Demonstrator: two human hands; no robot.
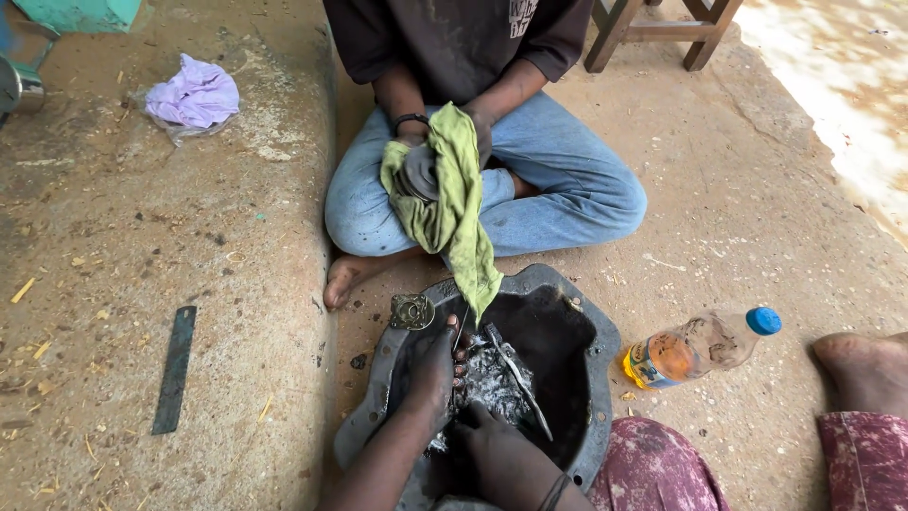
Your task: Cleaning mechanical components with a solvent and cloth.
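— 2 levels of concrete floor [142,237] fill the view, split by a rounded kerb running 12 to 6 o'clock; open room lies at 9 and at 3.

— And the work?

— 1 black metal pan [588,333], lower centre, its rim free all round. Both of the wearer's hands are inside: left hand [430,364] with fingers spread on wet grey metal parts [492,383]; right hand [487,445] curled low among them, grip unclear.

— Anyone else?

— 1 person seated at 12 o'clock, both hands wrapping a round part in 1 green rag [459,203].

— Smaller things?

— 1 flat metal strip [175,369] at 9, 1 purple cloth [194,95] at 10, 1 bottle [695,345] at 3, 1 round brass-coloured piece [412,311] on the rim.
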